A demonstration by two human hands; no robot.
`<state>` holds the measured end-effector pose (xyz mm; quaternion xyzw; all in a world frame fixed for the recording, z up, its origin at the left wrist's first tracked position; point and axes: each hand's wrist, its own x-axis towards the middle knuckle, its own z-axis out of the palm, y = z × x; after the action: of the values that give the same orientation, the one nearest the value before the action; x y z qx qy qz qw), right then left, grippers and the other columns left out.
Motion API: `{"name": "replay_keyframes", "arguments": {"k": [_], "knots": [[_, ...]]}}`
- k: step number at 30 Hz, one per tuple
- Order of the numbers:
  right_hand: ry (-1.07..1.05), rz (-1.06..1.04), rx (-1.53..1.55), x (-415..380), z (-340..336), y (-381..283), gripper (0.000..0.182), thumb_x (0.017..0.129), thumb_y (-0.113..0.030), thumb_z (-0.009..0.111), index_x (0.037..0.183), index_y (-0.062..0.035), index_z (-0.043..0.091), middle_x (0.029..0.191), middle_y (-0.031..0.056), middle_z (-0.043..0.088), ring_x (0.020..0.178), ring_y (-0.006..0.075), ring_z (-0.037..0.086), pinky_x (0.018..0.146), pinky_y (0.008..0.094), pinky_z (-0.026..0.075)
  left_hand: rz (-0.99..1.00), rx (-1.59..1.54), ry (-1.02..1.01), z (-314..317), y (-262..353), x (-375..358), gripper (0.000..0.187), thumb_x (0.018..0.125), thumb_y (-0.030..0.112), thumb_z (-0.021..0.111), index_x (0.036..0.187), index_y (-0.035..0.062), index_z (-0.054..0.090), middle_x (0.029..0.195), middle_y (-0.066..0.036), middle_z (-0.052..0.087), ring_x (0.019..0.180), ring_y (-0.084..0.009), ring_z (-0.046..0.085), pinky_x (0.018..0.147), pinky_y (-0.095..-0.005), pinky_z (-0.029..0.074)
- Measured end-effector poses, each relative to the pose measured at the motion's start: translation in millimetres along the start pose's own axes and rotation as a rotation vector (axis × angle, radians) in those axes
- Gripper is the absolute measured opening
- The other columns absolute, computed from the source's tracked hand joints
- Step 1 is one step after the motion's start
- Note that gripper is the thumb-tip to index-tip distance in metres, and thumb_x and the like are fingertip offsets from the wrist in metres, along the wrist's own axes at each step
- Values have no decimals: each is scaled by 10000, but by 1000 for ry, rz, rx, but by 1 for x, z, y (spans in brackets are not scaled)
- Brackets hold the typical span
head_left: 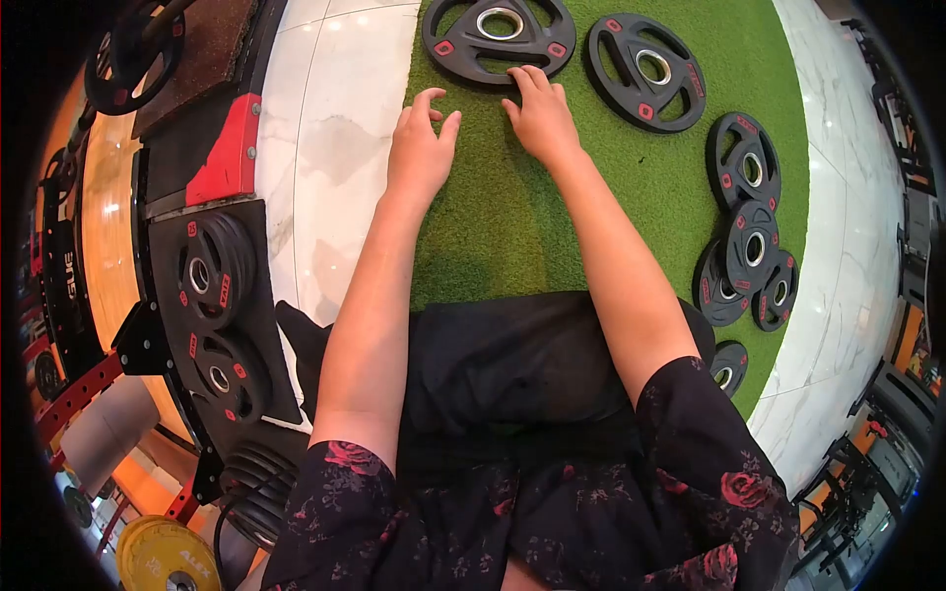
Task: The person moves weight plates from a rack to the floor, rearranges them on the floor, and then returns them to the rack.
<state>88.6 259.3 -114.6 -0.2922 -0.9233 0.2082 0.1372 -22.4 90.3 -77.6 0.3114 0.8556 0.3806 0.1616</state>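
Ahead of me on green turf lies a large black weight plate [443, 47] with a steel hub ring and red markings, cut off by the top of the view. My right hand [542, 118] reaches to its near rim, fingertips right at the edge and thumb held apart. Lower and to the left is my left hand [422, 153], its fingers loosely bent and spread from the thumb, with nothing in it. A second black weight plate [645, 110] lies flat to the right of the first.
Smaller black plates [729, 181] lie along the turf's right side, several of them overlapping. White marble tiles [340, 148] border the turf. On the left, stacked plates [235, 369] rest on a dark mat beside a rack with a red corner [229, 158]. A yellow plate [148, 561] stands lower left.
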Motion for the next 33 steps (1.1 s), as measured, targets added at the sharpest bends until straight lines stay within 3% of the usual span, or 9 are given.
{"name": "replay_keyframes", "arguments": {"k": [5,12,14,15,21,26,28,32,33], "knots": [[66,-10,45,-1,-3,-1,395,938,-269,704,1273,-70,638,1262,77,603,1112,364,565,963,460,506,-8,83,-57,6,1,-4,480,984,317,685,1421,165,554,1187,-172,635,987,-260,657,894,-386,536],[32,32,33,-9,-21,-4,257,954,-315,670,1049,-80,714,1097,67,657,1027,327,618,886,452,531,16,99,-82,14,-4,-6,527,989,339,674,1471,204,510,1320,-173,539,1137,-294,598,991,-404,493],[-27,84,87,-14,-28,-5,235,949,-291,654,984,-68,722,1036,96,670,983,329,658,856,461,544,17,93,-93,12,-2,-6,538,983,332,662,1478,222,482,1374,-228,486,1249,-404,568,1051,-453,486],[-27,86,82,-17,-31,-5,235,949,-291,654,984,-68,722,1036,96,670,983,329,658,856,461,544,19,87,-96,12,-2,-6,538,983,332,662,1478,222,482,1374,-228,486,1249,-404,568,1051,-453,486],[-276,74,141,-42,-51,-2,241,904,-257,645,946,-40,742,1053,135,698,1002,361,677,871,473,543,-115,70,-70,8,1,-6,753,960,373,676,1561,99,314,1410,-265,444,1259,-432,557,1055,-461,485],[-574,195,171,-76,-74,2,263,877,-245,687,1033,-51,773,1105,173,741,1040,348,702,917,444,547,-48,125,-115,16,-6,-11,729,969,412,653,1525,45,356,1343,-298,532,1236,-437,579,1052,-480,489],[-655,137,130,-97,-80,3,266,898,-211,682,1081,-35,759,1027,144,731,972,363,695,888,410,548,-74,239,-176,19,-7,-15,722,967,432,649,1490,9,385,1326,-298,546,1215,-441,596,1040,-491,495],[-640,274,344,-109,-98,22,293,906,-211,695,1092,11,740,975,163,742,868,299,717,804,400,564,-194,323,-327,20,2,-16,633,996,462,596,1392,-10,452,1358,-294,543,1197,-442,612,1013,-503,508],[-482,294,371,-106,-94,35,299,900,-226,719,1037,39,724,924,153,732,751,237,705,725,385,564,-198,327,-327,21,0,-17,633,996,462,596,1392,-10,452,1358,-294,543,1197,-442,612,1013,-503,508]]}}
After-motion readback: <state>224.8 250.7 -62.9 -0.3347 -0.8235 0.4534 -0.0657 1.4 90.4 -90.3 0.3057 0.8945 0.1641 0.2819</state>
